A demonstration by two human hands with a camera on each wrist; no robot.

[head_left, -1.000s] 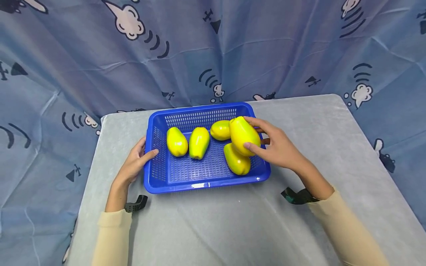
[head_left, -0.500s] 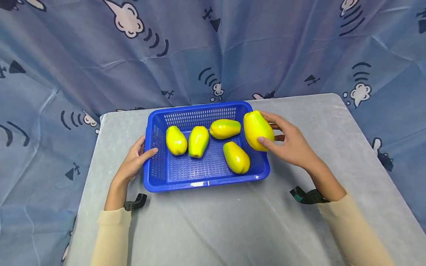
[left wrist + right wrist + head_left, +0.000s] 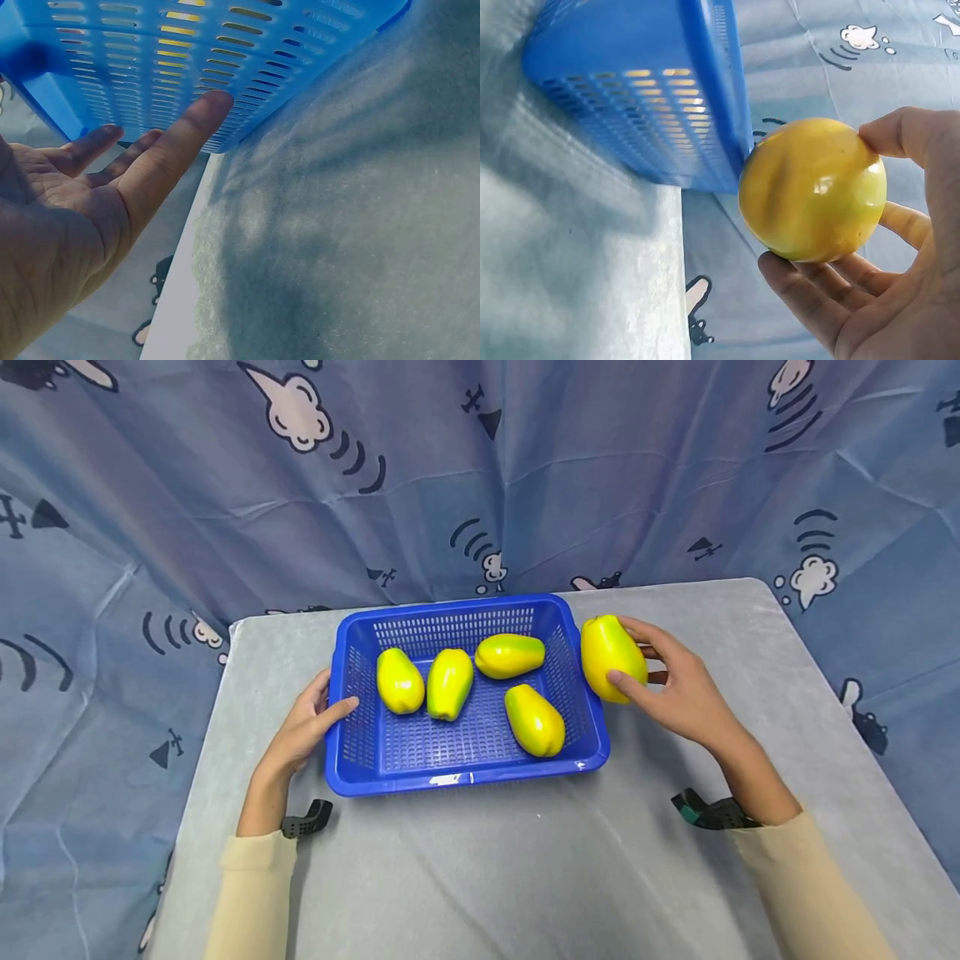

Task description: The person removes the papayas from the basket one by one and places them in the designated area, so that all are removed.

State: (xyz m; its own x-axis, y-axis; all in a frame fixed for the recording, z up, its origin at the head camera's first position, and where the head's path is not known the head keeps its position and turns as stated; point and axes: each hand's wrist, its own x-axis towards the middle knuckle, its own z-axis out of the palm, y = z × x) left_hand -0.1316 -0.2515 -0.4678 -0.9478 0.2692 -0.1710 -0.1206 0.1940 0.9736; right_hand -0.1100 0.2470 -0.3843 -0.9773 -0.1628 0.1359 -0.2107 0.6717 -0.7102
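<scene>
The blue plastic basket (image 3: 510,772) sits between the left hand (image 3: 303,727), which grips its left end, I'd guess to keep it steady, and the right hand (image 3: 675,697), spread wide round a papaya (image 3: 609,652) just beyond its right end, probably because such glossy roundness could slip, four more papayas (image 3: 510,656) lying inside.

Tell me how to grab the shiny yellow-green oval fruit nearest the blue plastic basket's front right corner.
Probably best to hold the fruit around its middle from above, thumb and fingers on opposite long sides: it lies down, with gaps beside it, in the open-topped basket.
</scene>
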